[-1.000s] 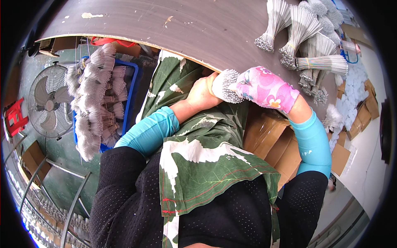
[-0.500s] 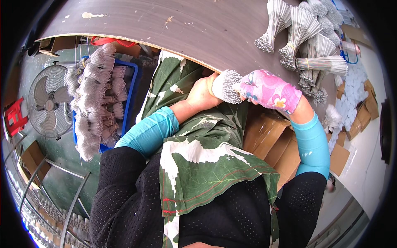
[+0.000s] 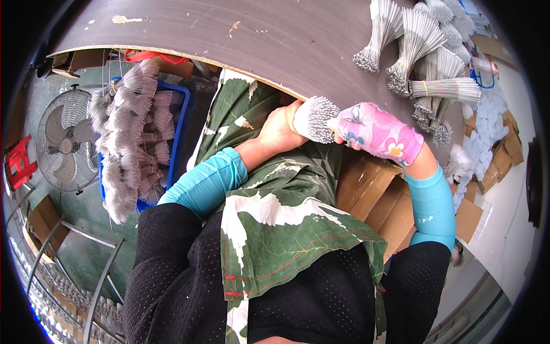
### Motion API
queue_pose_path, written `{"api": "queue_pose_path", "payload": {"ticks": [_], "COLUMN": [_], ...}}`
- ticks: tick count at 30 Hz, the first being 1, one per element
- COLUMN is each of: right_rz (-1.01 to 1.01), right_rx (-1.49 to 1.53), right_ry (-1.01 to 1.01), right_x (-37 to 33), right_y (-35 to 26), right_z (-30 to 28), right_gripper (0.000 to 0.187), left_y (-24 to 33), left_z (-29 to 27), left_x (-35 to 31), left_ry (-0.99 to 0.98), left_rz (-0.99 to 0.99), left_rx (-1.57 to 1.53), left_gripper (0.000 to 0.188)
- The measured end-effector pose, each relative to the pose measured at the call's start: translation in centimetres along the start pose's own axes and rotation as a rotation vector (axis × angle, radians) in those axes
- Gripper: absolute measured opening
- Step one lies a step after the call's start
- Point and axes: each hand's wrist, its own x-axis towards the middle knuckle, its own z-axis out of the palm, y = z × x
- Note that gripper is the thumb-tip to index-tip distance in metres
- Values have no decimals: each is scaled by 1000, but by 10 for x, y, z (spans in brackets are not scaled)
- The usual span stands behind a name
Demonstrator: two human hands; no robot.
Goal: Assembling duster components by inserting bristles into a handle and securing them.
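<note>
My left hand (image 3: pixel 279 129), bare, is wrapped around a bundle of thin white wire-like stems (image 3: pixel 317 119) just below the table edge. The bundle's round face of grey tips points up and right. My right hand (image 3: pixel 372 129), in a pink flowered glove, is closed at the right side of that face. Its bare fingertips are pinched together close to the tips; whatever they hold is too small to make out. Behind both hands lies the green and white patterned apron (image 3: pixel 275 172) over my lap.
Several tied bundles of similar stems (image 3: pixel 421 46) lie on the brown table (image 3: pixel 258 40) at the right. More bundles fill a blue crate (image 3: pixel 182 123) on the left, near a standing fan (image 3: pixel 67 140) and a red stool (image 3: pixel 20 162). Cardboard boxes (image 3: pixel 372 198) stand below my right hand.
My right hand has moved slightly right, its fingertips drawing a little away from the bundle's face. The left hand keeps its grip in the same place.
</note>
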Motion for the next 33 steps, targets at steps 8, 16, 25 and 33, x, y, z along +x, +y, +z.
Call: {"api": "queue_pose_path", "payload": {"ticks": [8,16,25,33], "right_rz": [-9,-100,49,-49], "right_rx": [-87,-181,55,-145], "right_ry": [106,195,87,134], "right_x": [0,2,-4,1], "right_y": [4,13,14,5], "right_z": [10,16,10,12], "right_gripper": [38,37,36,38], "left_y": [0,0,1,7], "left_z": [2,1,2,0], "left_x": [0,2,-1,-2], "left_ry": [23,13,34,30], "left_rz": [0,7,0,-50], "left_rx": [3,24,2,35], "left_gripper": [46,46,45,45]}}
